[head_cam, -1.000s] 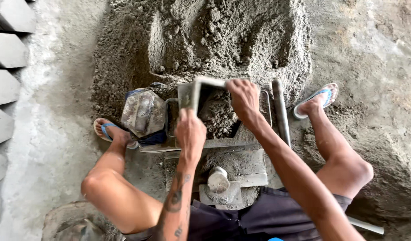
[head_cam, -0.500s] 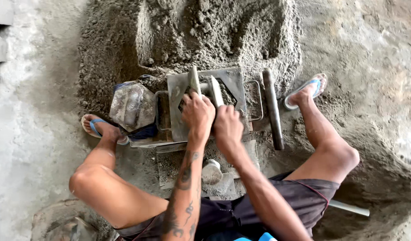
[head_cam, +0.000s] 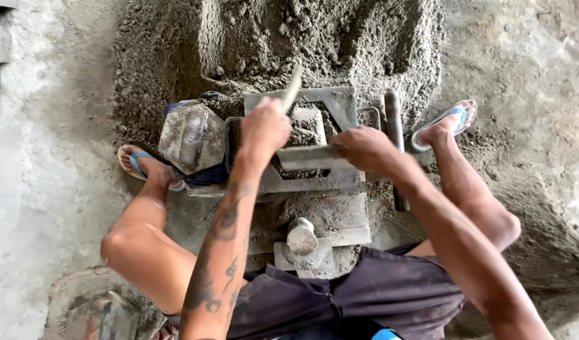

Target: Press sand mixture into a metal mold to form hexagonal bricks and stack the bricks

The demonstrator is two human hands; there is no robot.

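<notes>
Seated worker seen from above, knees apart. Nearest the body, a short cylindrical tamper (head_cam: 301,236) stands on a small metal plate, untouched. Beyond it lies the steel block mould (head_cam: 340,104), a flat grey frame set at the foot of the heap of damp sand-cement mix (head_cam: 314,34) and part-filled with it. The left hand (head_cam: 263,129) is closed round the upright handle of a thin metal blade (head_cam: 292,88); the right hand (head_cam: 364,148) is clamped on one end of a flat steel bar (head_cam: 305,157) lying across the mould's opening — the two hands apart, one at each side of the cavity. The mould looks rigid and heavy, best taken by its side loop handles; the bar is stiff and gritty rather than slippery. The mix appears crumbly and will likely shed if jolted. Left of the mould sits a dusty wrapped bundle (head_cam: 192,135); to its right, a steel pipe (head_cam: 395,135).
</notes>
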